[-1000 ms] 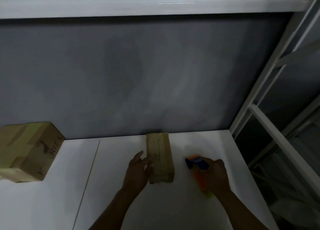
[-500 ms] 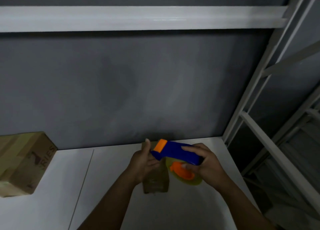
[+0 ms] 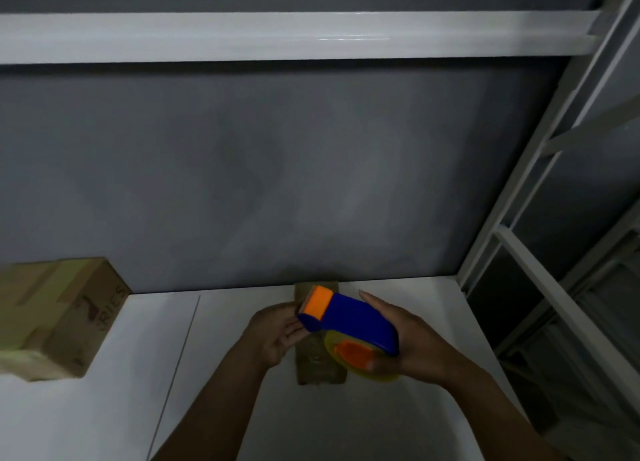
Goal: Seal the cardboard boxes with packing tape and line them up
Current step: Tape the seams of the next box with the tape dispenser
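Observation:
A small narrow cardboard box (image 3: 317, 367) lies on the white table (image 3: 346, 422), its far end against the grey wall. Above it my right hand (image 3: 408, 342) grips a blue and orange tape dispenser (image 3: 349, 318) with a yellowish tape roll (image 3: 360, 370) under it. My left hand (image 3: 277, 336) is palm up just left of the dispenser's orange front end, fingers at that end; whether they pinch tape is hidden. A larger cardboard box (image 3: 59, 318), with tape bands across its top, sits at the left.
The grey wall (image 3: 311, 183) closes the back of the table, with a white shelf beam (image 3: 294, 37) overhead. A white metal rack frame (image 3: 540, 238) stands at the right past the table's edge. A seam (image 3: 180, 363) runs down the table left of my arms.
My right hand lifted the dispenser off the table and brought it over the small box. My left hand left the box's side and now meets the dispenser's front end. The view tilted up.

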`<action>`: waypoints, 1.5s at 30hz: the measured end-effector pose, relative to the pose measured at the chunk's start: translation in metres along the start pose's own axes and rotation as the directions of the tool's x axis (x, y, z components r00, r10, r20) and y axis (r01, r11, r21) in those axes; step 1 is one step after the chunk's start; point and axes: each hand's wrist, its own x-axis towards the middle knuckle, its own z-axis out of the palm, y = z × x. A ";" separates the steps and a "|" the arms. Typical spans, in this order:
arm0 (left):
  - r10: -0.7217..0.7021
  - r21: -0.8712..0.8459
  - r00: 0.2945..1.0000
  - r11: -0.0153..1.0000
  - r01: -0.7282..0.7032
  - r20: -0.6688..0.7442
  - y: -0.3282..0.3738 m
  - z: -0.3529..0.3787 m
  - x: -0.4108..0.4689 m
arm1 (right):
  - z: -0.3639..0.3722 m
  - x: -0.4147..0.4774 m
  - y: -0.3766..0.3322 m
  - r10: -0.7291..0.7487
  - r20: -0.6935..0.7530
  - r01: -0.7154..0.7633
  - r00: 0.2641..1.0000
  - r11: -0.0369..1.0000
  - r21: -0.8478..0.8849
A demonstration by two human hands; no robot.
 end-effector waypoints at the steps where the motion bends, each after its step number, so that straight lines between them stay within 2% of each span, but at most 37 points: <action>1: 0.024 0.014 1.000 1.000 -0.024 -0.014 0.000 -0.001 -0.001 | 0.001 0.000 -0.004 0.000 0.029 -0.002 1.000 0.998 0.067; 3: 0.082 0.029 0.996 0.996 -0.081 -0.039 0.001 -0.004 -0.002 | 0.004 -0.001 -0.011 -0.014 0.047 0.007 0.999 0.989 0.148; 7: 0.190 0.031 0.976 0.982 -0.187 -0.105 0.001 -0.011 -0.006 | 0.006 -0.001 -0.018 -0.046 -0.046 0.051 0.998 0.990 0.128; 12: 0.251 0.055 0.947 0.968 -0.245 -0.200 -0.001 -0.006 -0.006 | 0.004 0.001 -0.025 -0.085 -0.050 0.090 0.995 0.988 0.123; 14: 0.266 0.009 0.938 0.963 -0.271 -0.222 0.001 -0.010 -0.008 | 0.002 -0.001 -0.021 -0.079 -0.048 0.084 0.996 0.990 0.115; 19: 0.248 -0.067 0.942 0.961 -0.269 -0.226 0.001 -0.023 -0.006 | -0.002 -0.009 -0.010 0.033 -0.075 -0.019 0.997 0.982 0.187; 23: 0.263 -0.042 0.935 0.959 -0.280 -0.237 -0.003 -0.019 -0.007 | -0.003 -0.008 0.002 0.167 -0.011 -0.157 0.986 0.946 0.283; 28: 0.292 -0.042 0.925 0.950 -0.310 -0.243 -0.005 -0.022 -0.009 | 0.001 -0.011 0.015 0.309 0.063 -0.313 0.949 0.901 0.300; 31: 0.264 -0.083 0.924 0.951 -0.297 -0.277 -0.011 -0.026 -0.008 | -0.001 -0.014 0.016 0.297 0.049 -0.294 0.954 0.884 0.363; 35: 0.211 -0.071 0.912 0.965 -0.251 -0.352 -0.031 -0.028 -0.006 | -0.006 -0.011 0.013 0.276 -0.041 -0.233 0.960 0.873 0.429; 40: 0.176 -0.084 0.891 0.969 -0.231 -0.419 -0.056 -0.021 -0.005 | -0.007 -0.007 0.010 0.265 -0.175 -0.159 0.948 0.874 0.460; 45: 0.204 -0.030 0.866 0.969 -0.244 -0.457 -0.062 -0.032 -0.004 | -0.007 -0.005 0.018 0.286 -0.213 -0.180 0.934 0.894 0.411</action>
